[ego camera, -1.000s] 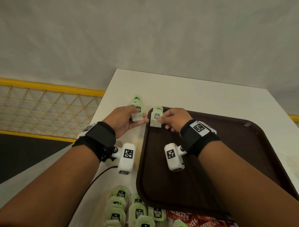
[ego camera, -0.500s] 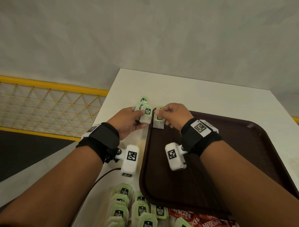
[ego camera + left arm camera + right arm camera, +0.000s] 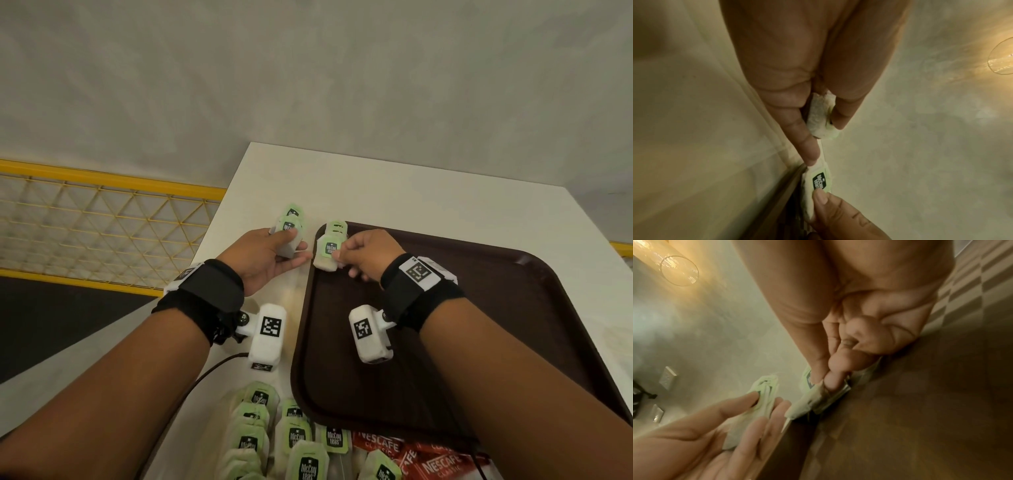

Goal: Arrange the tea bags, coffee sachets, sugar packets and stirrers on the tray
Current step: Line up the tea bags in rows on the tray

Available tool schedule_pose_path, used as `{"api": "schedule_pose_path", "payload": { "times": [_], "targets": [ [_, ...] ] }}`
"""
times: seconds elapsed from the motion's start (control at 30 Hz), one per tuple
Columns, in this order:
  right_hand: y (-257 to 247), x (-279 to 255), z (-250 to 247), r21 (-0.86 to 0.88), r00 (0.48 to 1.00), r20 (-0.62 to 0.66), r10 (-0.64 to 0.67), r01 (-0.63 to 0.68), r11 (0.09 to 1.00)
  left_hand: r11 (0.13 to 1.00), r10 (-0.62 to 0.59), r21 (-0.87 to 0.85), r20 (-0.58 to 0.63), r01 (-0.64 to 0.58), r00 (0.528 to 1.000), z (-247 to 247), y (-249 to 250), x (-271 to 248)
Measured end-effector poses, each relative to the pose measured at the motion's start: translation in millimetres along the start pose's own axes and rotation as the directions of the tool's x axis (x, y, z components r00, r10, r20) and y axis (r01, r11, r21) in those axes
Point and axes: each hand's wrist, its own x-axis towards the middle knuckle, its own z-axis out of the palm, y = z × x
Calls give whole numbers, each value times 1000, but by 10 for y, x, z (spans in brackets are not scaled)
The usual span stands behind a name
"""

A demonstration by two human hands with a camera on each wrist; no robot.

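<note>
At the far left corner of the dark brown tray [image 3: 479, 308], my right hand [image 3: 339, 251] pinches a green-tagged tea bag [image 3: 327, 253] between thumb and forefinger. A second tea bag [image 3: 337, 228] lies just behind it on the corner. Just left of the tray, my left hand [image 3: 294, 245] grips a small stack of tea bags [image 3: 289, 228] over the white table. The left wrist view shows that stack [image 3: 821, 116] between thumb and fingers, and the right hand's tea bag [image 3: 818, 180] below it. In the right wrist view the pinched bag [image 3: 812, 395] touches the tray rim [image 3: 797, 423].
Several more tea bags [image 3: 274, 438] are piled on the table [image 3: 376, 192] near the tray's front left corner. Red Nescafe sachets [image 3: 411, 455] lie beside them. A black cable [image 3: 212, 370] runs under my left wrist. A yellow mesh railing [image 3: 102, 226] stands left of the table.
My hands came close together half a second ago and have parted again. A second tea bag now shows at the tray corner, in front of the first.
</note>
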Motion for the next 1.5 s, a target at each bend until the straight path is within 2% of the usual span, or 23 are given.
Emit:
{"api": "schedule_pose_path", "payload": {
  "times": [0.27,0.37,0.47,0.57,0.7,0.8,0.93,1.0,1.2,1.3,1.43,1.5],
  "targets": [
    [-31,36,-13,-73,994,-69,84,-89,993,993,-40,-104,60,46,997,53,17,-86],
    [-17,10,-27,-75,991,-133,13,-24,997,997,-22,-68,72,27,997,51,6,-83],
    [-83,-69,-8,17,991,-98,-95,97,995,997,3,75,66,-8,998,74,-16,-78],
    [-154,-98,57,73,989,-40,-141,144,987,968,63,241,57,-75,996,118,-54,-71],
    [-120,-72,85,204,993,-50,-108,116,972,977,51,202,119,-74,992,143,-76,-88],
    [-45,-89,32,283,998,-5,-67,66,957,992,16,120,67,-24,998,116,-57,-110],
    [61,-83,-14,96,998,56,-18,13,995,999,-2,36,-9,3,1000,31,-51,-127],
    [76,-72,-6,-2,999,45,11,-10,1000,999,-4,32,-33,5,999,5,-59,-132],
    [11,-60,4,-111,999,-34,-6,2,994,968,19,252,-63,-2,998,-41,-95,-113],
    [-13,-28,15,-207,999,-31,17,-23,978,965,17,263,-40,-6,999,-50,-107,-123],
    [-23,-78,31,-166,985,-133,-112,89,982,951,44,308,3,-42,999,-11,-135,-159],
    [-69,-131,58,-25,987,-81,-138,136,990,936,70,346,20,-73,997,15,-147,-159]
  ]
}}
